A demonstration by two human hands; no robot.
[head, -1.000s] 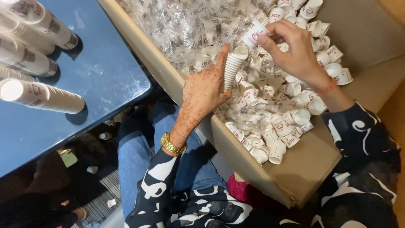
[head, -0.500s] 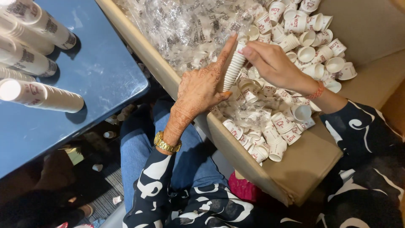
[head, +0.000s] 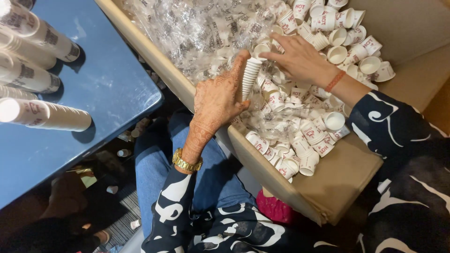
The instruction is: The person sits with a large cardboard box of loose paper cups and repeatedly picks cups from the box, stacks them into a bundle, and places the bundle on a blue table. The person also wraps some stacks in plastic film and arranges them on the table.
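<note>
Another cup joins the stack
The right hand (head: 300, 58) has come back to the stack of cups (head: 250, 78), fingers pinching a small cup (head: 261, 49) onto its top; left hand (head: 218, 100) fingers wrap the stack over the box (head: 337, 178).

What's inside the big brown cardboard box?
The big brown cardboard box holds many loose small white paper cups and crumpled clear plastic wrapping. Whatever lies beneath them, and the box's bottom, is covered and cannot be seen.

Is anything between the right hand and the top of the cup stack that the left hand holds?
Nothing visible. The right hand already has its fingertips at the top cup of the cup stack, held by the left hand.
</note>
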